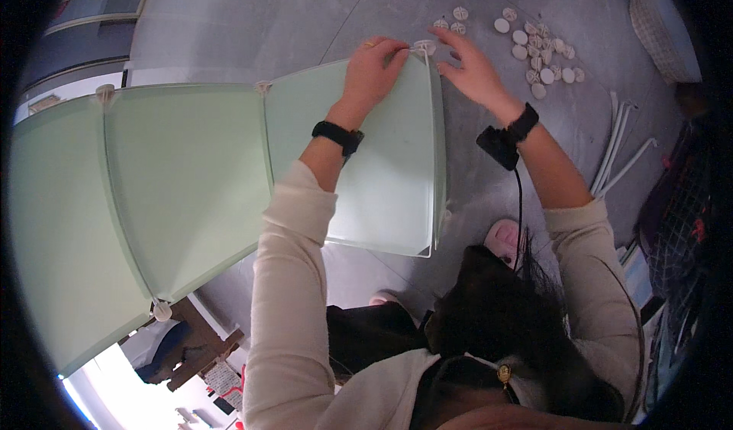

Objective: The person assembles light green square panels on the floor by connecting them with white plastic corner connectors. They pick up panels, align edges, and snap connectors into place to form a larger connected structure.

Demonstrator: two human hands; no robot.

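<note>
At the far right corner of a row of pale green panels (191,178), in the head view, the person's two hands meet around a white connector (425,47). The panels stretch from the left rim to the centre. They look smooth and slightly see-through, the rightmost one paler and more bluish than the others. Thin pale ribs divide them, and narrow light strips edge them; the lower right corner shows a small dark patch. More round white connectors sit where ribs meet the edges, one of them at the lower end of the left rib (117,193). The corner connector is round and ribbed.

The left hand (372,71) lies over the far edge, fingers drawn together with the tips at the connector; whether they grip it or the panel's edge, I cannot tell. The right hand (472,70) is just beyond the corner, thumb and fingers spread apart, with nothing visible in its grasp.

Beyond, loose white discs (547,76) are scattered on the grey floor (252,25), and white rods (608,151) lie farther right.
</note>
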